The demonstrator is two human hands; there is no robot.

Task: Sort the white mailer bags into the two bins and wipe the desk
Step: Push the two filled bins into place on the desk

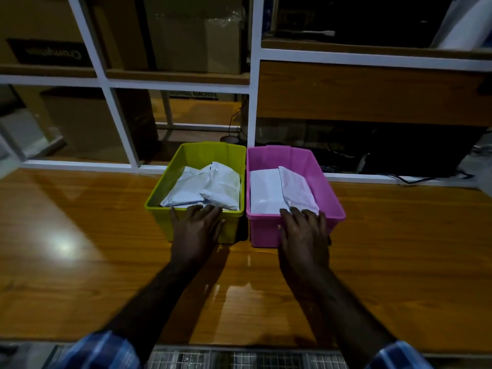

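Here we are resting our left hand (196,230) flat, fingers spread, against the near wall of the green bin (170,166), fingertips lying over its rim. Our right hand (303,235) is lying the same way on the pink bin (319,169), fingers apart, gripping nothing. The bins are sitting side by side (almost touching) at the desk's (80,235) far edge, each holding white mailer bags (205,186). Blue plaid sleeves (101,350) are showing at the near edge.
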